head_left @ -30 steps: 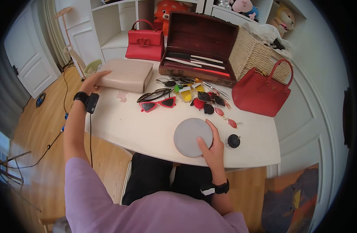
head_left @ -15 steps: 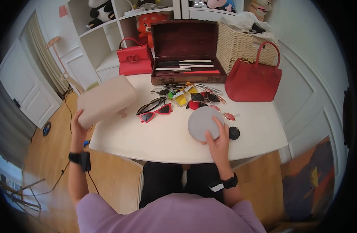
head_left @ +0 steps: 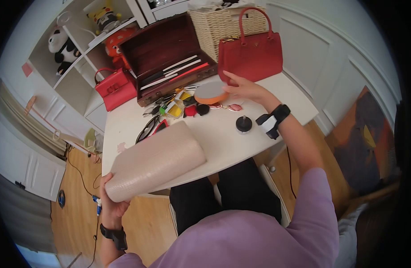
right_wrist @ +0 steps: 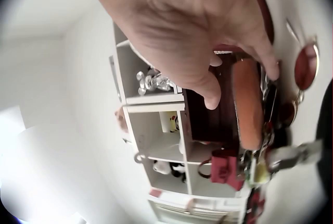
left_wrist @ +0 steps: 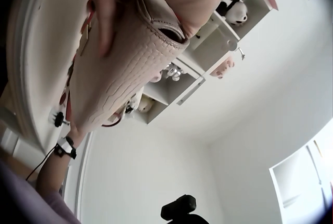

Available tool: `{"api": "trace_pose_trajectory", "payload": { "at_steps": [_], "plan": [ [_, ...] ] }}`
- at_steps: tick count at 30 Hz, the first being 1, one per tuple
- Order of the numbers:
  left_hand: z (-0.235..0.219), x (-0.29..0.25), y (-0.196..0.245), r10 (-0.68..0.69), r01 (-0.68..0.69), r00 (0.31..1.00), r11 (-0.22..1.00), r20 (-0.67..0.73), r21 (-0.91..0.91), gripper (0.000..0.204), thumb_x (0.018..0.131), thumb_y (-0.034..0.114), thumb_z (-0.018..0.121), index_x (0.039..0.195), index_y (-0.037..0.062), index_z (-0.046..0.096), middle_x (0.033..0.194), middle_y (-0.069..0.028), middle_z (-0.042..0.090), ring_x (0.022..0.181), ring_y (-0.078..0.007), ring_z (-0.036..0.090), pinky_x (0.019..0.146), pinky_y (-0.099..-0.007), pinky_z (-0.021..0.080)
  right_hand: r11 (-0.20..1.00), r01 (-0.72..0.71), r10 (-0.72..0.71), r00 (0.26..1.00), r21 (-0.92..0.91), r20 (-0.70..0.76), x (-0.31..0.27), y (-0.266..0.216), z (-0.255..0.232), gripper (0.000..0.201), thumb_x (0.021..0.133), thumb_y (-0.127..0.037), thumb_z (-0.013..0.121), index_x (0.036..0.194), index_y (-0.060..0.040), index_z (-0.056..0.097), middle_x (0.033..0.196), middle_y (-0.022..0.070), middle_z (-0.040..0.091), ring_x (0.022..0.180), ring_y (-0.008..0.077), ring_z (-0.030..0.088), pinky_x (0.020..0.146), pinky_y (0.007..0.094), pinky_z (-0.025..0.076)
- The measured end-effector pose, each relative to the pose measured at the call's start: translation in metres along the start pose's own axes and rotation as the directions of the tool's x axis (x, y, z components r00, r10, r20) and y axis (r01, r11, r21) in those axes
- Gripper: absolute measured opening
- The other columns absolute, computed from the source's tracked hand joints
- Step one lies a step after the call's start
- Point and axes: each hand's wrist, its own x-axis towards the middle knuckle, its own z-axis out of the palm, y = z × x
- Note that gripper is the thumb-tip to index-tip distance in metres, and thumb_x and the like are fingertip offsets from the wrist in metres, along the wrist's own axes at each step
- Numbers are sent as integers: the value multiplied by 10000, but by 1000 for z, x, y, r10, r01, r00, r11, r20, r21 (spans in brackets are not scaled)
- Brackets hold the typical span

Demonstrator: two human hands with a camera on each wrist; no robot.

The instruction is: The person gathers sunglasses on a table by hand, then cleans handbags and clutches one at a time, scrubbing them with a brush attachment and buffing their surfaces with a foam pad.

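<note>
My left hand (head_left: pixel 111 196) grips one end of a beige crocodile-textured clutch bag (head_left: pixel 156 161), tilted over the table's front left. In the left wrist view the thumb and fingers lie around the bag (left_wrist: pixel 125 57). My right hand (head_left: pixel 248 89) reaches across the table, fingers spread at the near-right edge of a round disc (head_left: pixel 210 90) with a grey top and orange side. The right wrist view shows the disc's orange side (right_wrist: pixel 248 104) just past the fingertips, which are not curled round it. Sunglasses (head_left: pixel 174 109) lie in a pile beside and under the disc.
An open dark-red case (head_left: pixel 169 53) with several thin strips inside stands at the back, between a small red handbag (head_left: pixel 116 87) and a larger red handbag (head_left: pixel 252 56). A woven basket (head_left: pixel 210 31) is behind. A black knob-like object (head_left: pixel 244 125) stands at the right.
The clutch bag has been lifted from the back left and brought toward the front. The disc has moved from the table's front to the sunglasses pile, and the right hand's fingers have spread from it.
</note>
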Motion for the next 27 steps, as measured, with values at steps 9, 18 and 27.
{"api": "trace_pose_trajectory", "payload": {
  "at_steps": [9,18,27],
  "plan": [
    [49,22,-6,-308,299,932,951,189,75,584,946,443,514,1358,34,457,1173,-169,650,941,-294,716,669,-403,657,681,230,-98,969,-695,225,-105,-13,3,510,850,-327,732,1277,-73,614,1209,125,639,1094,250,608,917,349,502],
    [40,53,-1,-335,322,905,942,262,92,563,975,524,459,1445,217,407,1381,-78,524,1139,-290,638,742,-437,642,918,225,-187,972,-327,141,-121,7,31,567,791,-15,668,1333,-36,504,1206,79,583,1047,171,558,802,310,540],
    [46,38,2,-271,263,865,962,422,76,721,958,513,548,1533,193,255,1281,-176,570,947,-344,676,900,-565,560,971,240,-237,953,10,187,-118,25,51,527,851,35,499,1372,-36,474,1360,75,506,1131,128,525,942,270,412]
  ]
}}
